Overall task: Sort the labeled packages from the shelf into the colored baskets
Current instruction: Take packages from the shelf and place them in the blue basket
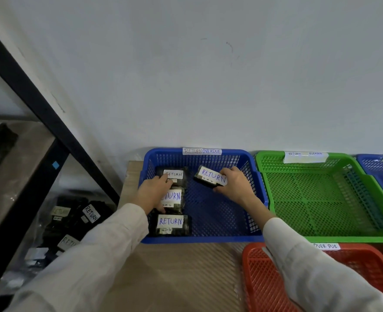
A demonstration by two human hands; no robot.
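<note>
I read this as the placing step. My right hand [235, 184] is inside the blue basket [208, 239] at the centre of the frame, its fingers clamped on a black package [209, 176] whose white label reads RETURN. That package is tilted and looks lifted off the mesh floor, in the upper middle of the basket. My left hand [152, 191] lies over the left column, where three RETURN packages sit in a row: a top one [174, 175], a middle one [172, 198] and a bottom one [170, 224]. Its fingers reach across the top and middle ones, but I cannot tell whether they pinch anything or only rest there. The next move, as I judge it, is to lower the held package flat, label up, onto the bare mesh right of that column, then let go. More labelled packages [89, 213] wait on the lower shelf [17, 158] at the left of the frame, so much sorting remains. The green basket [343, 239] at the right looks bare, and the red basket [253, 278] sits on the bench [174, 278] at lower right.
</note>
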